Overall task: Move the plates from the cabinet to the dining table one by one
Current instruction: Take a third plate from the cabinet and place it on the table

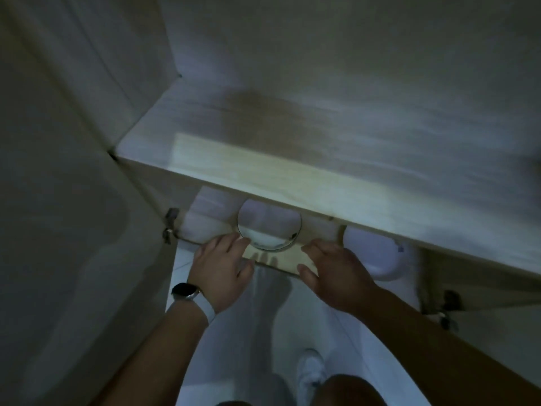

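Note:
A round white plate (268, 227) lies on the lower shelf of a pale wooden cabinet (292, 183), its far half hidden under the shelf above. My left hand (222, 268), with a watch on the wrist, reaches in at the plate's left rim, fingers straight and touching its edge. My right hand (333, 271) hovers just right of the plate over the shelf's front edge, fingers stretched out and holding nothing. A second white dish (377, 256) sits farther right on the same shelf.
An open cabinet door (73, 230) stands at my left, its hinge (169, 227) beside the shelf. Another door with a hinge (448, 306) is at the right. White tiled floor (234, 347) and my shoe (310, 370) show below. The picture is dim and blurred.

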{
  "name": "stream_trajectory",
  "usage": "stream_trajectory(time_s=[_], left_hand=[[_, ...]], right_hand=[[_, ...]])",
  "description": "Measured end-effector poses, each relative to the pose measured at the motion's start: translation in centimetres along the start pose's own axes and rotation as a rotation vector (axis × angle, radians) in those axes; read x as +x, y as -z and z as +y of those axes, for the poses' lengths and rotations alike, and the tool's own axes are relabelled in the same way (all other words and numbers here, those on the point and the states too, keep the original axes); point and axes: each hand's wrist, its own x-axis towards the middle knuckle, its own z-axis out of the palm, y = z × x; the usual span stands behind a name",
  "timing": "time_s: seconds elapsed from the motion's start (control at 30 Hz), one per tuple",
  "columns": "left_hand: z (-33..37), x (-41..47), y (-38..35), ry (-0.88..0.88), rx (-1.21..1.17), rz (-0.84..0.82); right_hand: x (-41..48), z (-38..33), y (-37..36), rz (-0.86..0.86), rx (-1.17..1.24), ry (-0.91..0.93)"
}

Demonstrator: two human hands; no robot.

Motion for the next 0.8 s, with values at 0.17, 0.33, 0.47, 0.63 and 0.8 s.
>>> stream_trajectory(time_s=[0.17,0.33,0.47,0.63,0.8], left_hand=[[-4.2,1.1,-8.9,0.041,0.021,-0.094],[-7.6,2.6,-13.8,0.212,-0.092,-0.114],[-8.5,5.7,-15.3,0.326,-0.296,-0.056],[-9.5,8.9,-16.8,0.385,-0.569,-0.003],[-10.1,10.8,-18.1,0.464,-0.642,0.002]], right_hand=[[2.9,2.6,-8.3,0.068,0.046,-0.010],[6.0,4.9,-14.1,0.101,0.088,-0.089],[9.1,6.5,-16.0,0.080,0.203,-0.203],[12.4,7.9,-18.0,0.059,0.313,-0.302],[14.6,8.6,-18.2,0.140,0.487,-0.381]])
